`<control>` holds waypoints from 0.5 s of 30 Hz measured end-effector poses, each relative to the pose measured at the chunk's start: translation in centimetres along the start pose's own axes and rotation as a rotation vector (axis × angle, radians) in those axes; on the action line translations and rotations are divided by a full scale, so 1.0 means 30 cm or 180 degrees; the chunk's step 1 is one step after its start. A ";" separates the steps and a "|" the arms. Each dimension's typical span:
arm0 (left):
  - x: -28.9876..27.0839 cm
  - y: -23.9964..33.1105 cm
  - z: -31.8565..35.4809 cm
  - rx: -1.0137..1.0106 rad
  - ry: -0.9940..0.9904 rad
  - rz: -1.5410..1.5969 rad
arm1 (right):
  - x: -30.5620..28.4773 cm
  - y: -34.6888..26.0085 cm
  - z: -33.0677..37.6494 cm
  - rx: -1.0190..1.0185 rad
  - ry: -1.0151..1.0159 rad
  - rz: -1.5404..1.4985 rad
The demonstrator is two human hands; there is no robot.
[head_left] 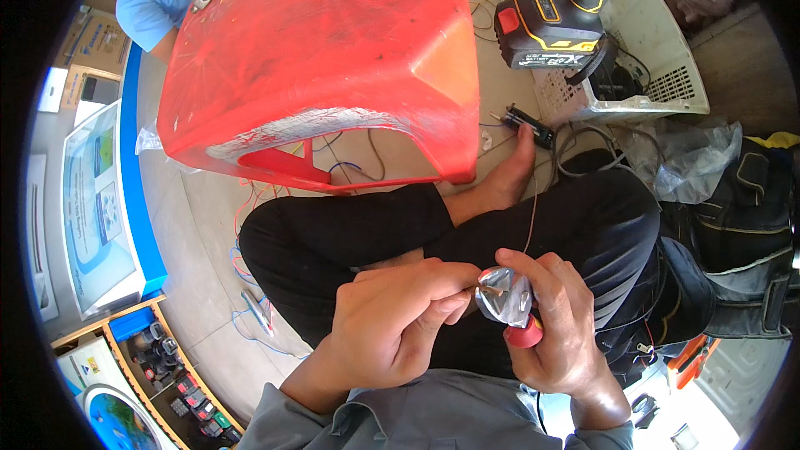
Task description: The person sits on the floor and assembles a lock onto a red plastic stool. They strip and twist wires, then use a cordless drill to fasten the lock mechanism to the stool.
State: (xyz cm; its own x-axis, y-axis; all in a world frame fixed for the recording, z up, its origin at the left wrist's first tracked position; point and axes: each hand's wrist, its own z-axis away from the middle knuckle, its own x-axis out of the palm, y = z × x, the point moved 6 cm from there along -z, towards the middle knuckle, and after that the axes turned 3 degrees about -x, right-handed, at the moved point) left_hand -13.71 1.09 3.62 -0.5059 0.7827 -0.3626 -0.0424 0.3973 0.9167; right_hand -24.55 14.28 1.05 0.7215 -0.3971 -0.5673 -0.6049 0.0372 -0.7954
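Observation:
In front of my lap, my right hand point(554, 317) grips a small shiny silver piece with a faceted, reflector-like look point(504, 298). A red round part point(525, 333) shows at its lower end, beside my right thumb. My left hand point(404, 312) is closed in a pinch, its fingertips against the silver piece's left edge; what they pinch is too small to make out. A thin brown wire point(533, 217) runs up from behind my right hand across my dark trousers.
A scuffed red plastic stool point(333, 58) stands ahead, with metal tools on top. A yellow-black cordless drill point(558, 21) sits by a white crate point(650, 75). Clear plastic point(696, 158) and a black bag point(750, 225) lie right. Boxes point(104, 200) and another person point(158, 0) are left.

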 end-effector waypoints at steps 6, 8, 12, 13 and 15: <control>0.009 0.031 -0.021 0.0265 -0.0291 -0.0277 | -0.016 0.002 0.015 -0.0136 0.0168 0.0214; 0.016 0.027 -0.027 0.0254 -0.0451 -0.0683 | -0.008 0.006 0.021 -0.0007 -0.0013 -0.0035; 0.018 0.004 -0.033 0.0480 -0.0225 -0.0823 | 0.033 0.028 0.046 0.0412 -0.0307 -0.1102; 0.020 -0.008 -0.030 0.0469 -0.0162 -0.0651 | 0.042 0.034 0.054 0.0473 -0.0314 -0.1284; 0.026 -0.034 -0.019 0.0472 -0.0127 -0.0519 | 0.065 0.055 0.073 0.0671 -0.0440 -0.1692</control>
State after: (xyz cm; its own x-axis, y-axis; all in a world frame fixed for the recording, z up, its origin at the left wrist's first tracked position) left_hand -14.57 1.02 2.49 -0.4681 0.7194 -0.5131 0.0076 0.5839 0.8118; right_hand -23.41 15.58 -1.83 0.9532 -0.2885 -0.0903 -0.0783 0.0529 -0.9955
